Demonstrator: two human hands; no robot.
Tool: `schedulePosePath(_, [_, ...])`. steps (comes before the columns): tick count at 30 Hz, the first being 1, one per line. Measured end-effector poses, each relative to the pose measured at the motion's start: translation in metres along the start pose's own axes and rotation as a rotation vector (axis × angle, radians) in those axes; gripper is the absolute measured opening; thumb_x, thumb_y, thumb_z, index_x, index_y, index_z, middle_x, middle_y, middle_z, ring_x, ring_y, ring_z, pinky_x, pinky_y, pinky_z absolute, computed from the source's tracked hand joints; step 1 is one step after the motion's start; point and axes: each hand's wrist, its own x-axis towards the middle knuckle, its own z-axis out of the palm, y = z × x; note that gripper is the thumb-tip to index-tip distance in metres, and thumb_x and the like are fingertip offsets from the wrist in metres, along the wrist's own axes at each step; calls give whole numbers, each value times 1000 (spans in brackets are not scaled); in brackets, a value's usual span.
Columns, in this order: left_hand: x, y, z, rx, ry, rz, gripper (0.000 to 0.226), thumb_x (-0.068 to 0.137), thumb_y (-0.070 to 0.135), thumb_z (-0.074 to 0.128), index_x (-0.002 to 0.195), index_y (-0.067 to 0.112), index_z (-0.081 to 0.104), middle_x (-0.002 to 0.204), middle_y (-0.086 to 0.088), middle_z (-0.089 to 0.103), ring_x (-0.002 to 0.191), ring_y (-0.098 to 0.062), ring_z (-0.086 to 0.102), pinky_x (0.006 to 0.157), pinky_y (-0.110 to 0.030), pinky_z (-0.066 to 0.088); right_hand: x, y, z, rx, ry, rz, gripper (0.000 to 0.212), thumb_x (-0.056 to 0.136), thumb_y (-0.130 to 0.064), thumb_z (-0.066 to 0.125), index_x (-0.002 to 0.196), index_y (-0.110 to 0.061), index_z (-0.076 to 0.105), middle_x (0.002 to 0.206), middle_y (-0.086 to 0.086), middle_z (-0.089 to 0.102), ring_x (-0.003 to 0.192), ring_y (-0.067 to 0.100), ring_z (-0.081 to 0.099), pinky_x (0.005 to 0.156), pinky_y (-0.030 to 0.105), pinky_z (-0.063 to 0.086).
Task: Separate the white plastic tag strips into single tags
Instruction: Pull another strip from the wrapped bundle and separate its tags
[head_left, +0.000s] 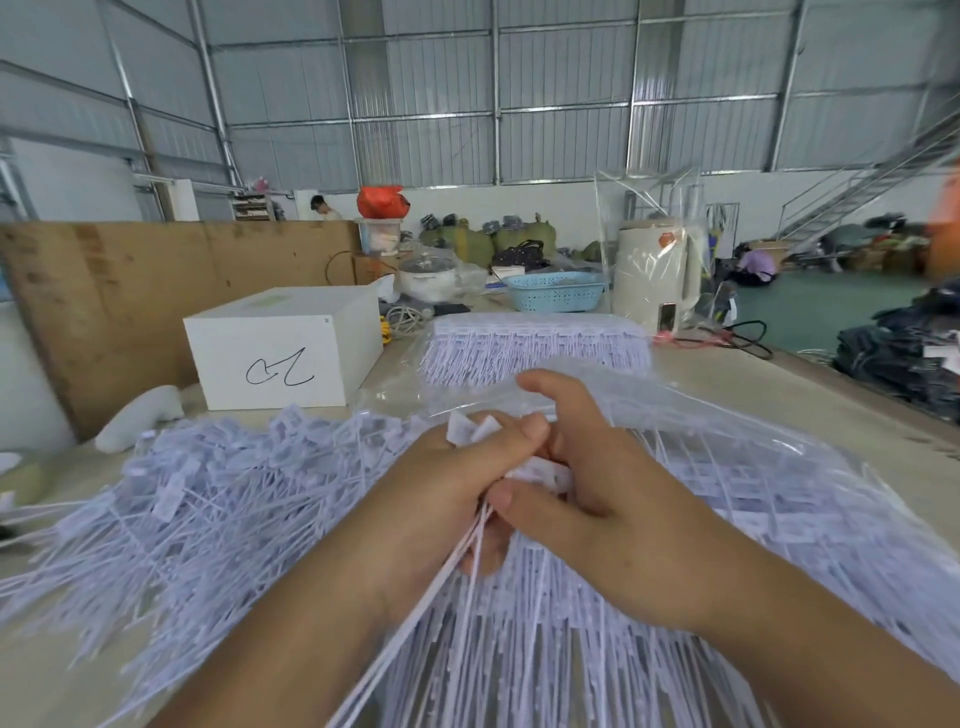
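Your left hand (457, 483) and right hand (587, 488) meet mid-bench, fingers (524, 436) curled tight round a bunch of white plastic tag strips (470, 582). Loose single white tags (208, 499) pile toward the bench's left edge.

1. At frame centre the left hand (457, 483) and right hand (587, 483) meet, both curled round a bunch of white tags (470, 431), whose thin tails trail toward the bottom edge.
2. A loose pile of single tags (208, 499) spreads across the left and lower left of the table (810, 415).
3. Uncut tag strips (535, 348) lie in clear plastic just above the hands.
4. A white box (280, 348) with a black scribble sits upper left of centre.
5. A blue basket (553, 291) and a cream kettle (657, 270) stand behind the strips.
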Motion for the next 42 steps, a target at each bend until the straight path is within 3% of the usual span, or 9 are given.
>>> schedulePosePath(5, [0, 0, 1, 93, 73, 103, 20, 72, 21, 77, 63, 19, 60, 49, -10, 46, 30, -13, 35, 39, -18, 28, -1, -7, -6, -79, -50, 48, 59, 92, -44, 59, 140, -39, 26, 89, -12, 73, 66, 6, 64, 71, 40, 53])
schedulePosePath(7, [3, 3, -2, 22, 150, 130, 19, 66, 18, 78, 63, 18, 60, 46, -8, 43, 31, -13, 33, 40, -16, 26, -2, -10, -18, -187, -67, 77, 33, 90, -52, 60, 114, -30, 54, 79, -10, 68, 57, 6, 55, 61, 40, 48])
schedulePosePath(10, [3, 8, -9, -25, 161, 124, 10, 66, 12, 71, 65, 16, 62, 44, -5, 40, 30, -13, 28, 40, -13, 25, -3, -9, -30, -262, -74, 156, 38, 92, -51, 56, 81, -15, 55, 57, -7, 41, 51, 13, 38, 54, 38, 34])
schedulePosePath(17, [0, 6, -5, 233, 117, 138, 19, 72, 39, 68, 66, 21, 65, 44, -3, 46, 31, -12, 35, 36, -15, 28, -2, -9, -32, -161, -185, 151, 22, 98, -34, 56, 107, -17, 66, 55, -5, 50, 45, 5, 35, 50, 29, 32])
schedulePosePath(26, [3, 6, 16, -342, 424, 125, 33, 93, 23, 59, 60, 18, 56, 44, -1, 37, 30, -10, 31, 31, -15, 26, 6, -14, 7, -201, 259, 27, 26, 96, -40, 49, 87, -19, 61, 61, -2, 62, 42, 12, 40, 45, 38, 40])
schedulePosePath(30, [4, 7, 4, -535, 413, 64, 27, 97, 24, 51, 72, 15, 53, 48, 1, 37, 33, -7, 31, 31, -13, 25, 5, -12, -5, -123, 435, -29, 39, 92, -54, 46, 72, -21, 46, 48, -10, 43, 39, 6, 32, 39, 19, 25])
schedulePosePath(33, [3, 4, 5, -182, 376, 124, 29, 92, 31, 57, 66, 20, 61, 51, -7, 48, 34, -12, 38, 35, -15, 31, 2, -11, -4, -1, 126, 10, 13, 95, -44, 54, 92, -34, 47, 60, -14, 58, 45, 16, 44, 44, 32, 38])
schedulePosePath(36, [-1, 5, 8, 56, 244, 175, 25, 81, 41, 69, 64, 25, 62, 56, -8, 55, 36, -10, 43, 35, -17, 34, 3, -4, -1, -6, -30, 34, 46, 91, -46, 55, 131, -38, 33, 93, -1, 70, 79, 37, 65, 74, 58, 51])
schedulePosePath(42, [-3, 11, -3, 230, 87, 90, 23, 66, 35, 79, 66, 22, 60, 53, -13, 47, 33, -14, 38, 35, -17, 32, 2, 0, -3, -33, -26, 45, 71, 87, -53, 61, 142, -53, 17, 101, -5, 70, 95, 15, 68, 90, 49, 51])
